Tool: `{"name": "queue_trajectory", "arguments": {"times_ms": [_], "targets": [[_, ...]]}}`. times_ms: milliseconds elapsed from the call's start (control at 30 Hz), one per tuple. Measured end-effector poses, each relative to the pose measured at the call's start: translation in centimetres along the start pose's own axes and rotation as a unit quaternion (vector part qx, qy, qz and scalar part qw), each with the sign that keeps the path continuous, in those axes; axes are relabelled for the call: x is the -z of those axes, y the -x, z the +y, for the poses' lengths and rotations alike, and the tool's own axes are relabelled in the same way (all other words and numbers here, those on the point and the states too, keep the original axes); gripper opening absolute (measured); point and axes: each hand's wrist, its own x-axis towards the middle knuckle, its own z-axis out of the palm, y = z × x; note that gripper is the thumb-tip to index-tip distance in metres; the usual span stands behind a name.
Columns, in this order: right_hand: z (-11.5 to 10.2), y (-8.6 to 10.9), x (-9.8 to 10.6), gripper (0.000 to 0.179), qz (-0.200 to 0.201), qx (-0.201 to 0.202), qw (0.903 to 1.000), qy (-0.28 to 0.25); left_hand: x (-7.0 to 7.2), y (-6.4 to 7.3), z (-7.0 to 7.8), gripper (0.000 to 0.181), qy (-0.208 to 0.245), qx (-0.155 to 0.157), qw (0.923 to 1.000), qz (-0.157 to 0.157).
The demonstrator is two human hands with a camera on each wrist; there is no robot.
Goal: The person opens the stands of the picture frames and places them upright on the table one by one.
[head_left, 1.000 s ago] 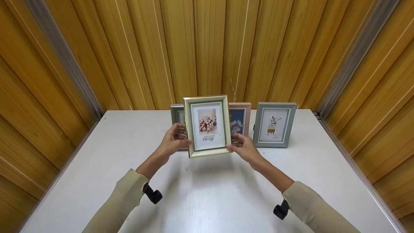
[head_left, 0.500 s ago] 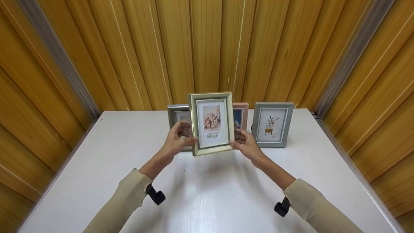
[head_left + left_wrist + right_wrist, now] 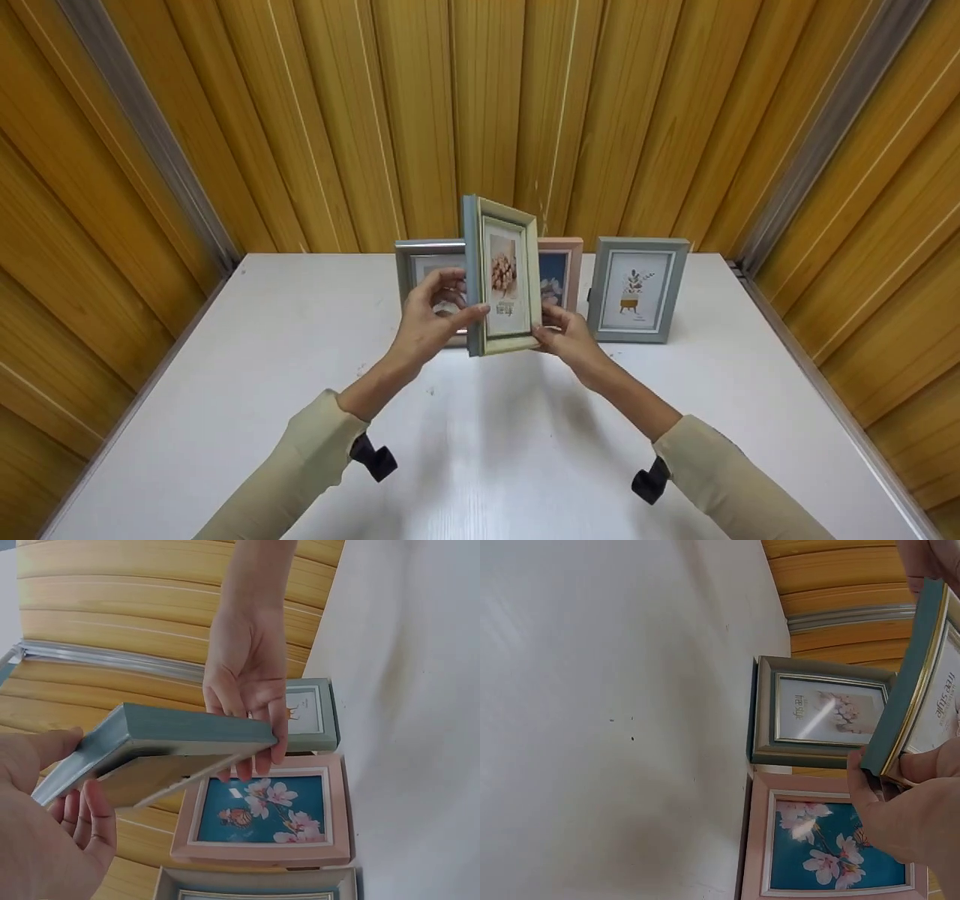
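Both hands hold a cream-gold picture frame (image 3: 513, 343) with blue-grey sides and a flower print, raised above the table and turned so its left side shows. My left hand (image 3: 429, 319) grips the left edge, thumb at the front, fingers behind. At the lower right corner, my right hand (image 3: 574, 341) pinches it. The left wrist view shows its hollow back (image 3: 154, 772). Behind it stand a silvery-grey frame (image 3: 405, 262), partly covered by the left hand, and a pink frame (image 3: 576, 274) with a blossom picture.
A grey-green frame (image 3: 666, 300) with a potted-plant print stands to the right of the pink one. All the standing frames are near the back of the white table (image 3: 300, 375). Wood-patterned panels (image 3: 480, 112) rise behind and at both sides.
The held frame has turned from nearly face-on to angled, exposing its blue-grey left side. It has shifted right and slightly up, the left hand moving along with it.
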Motion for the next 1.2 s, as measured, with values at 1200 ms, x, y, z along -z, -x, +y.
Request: {"name": "queue_trajectory", "arguments": {"times_ms": [1200], "targets": [[0.7,-0.1,-0.9,0.053,-0.114,0.017,0.9895,-0.087,-1.2,0.5,-0.3,0.079,0.067,-0.037,0.9763,-0.202]]}}
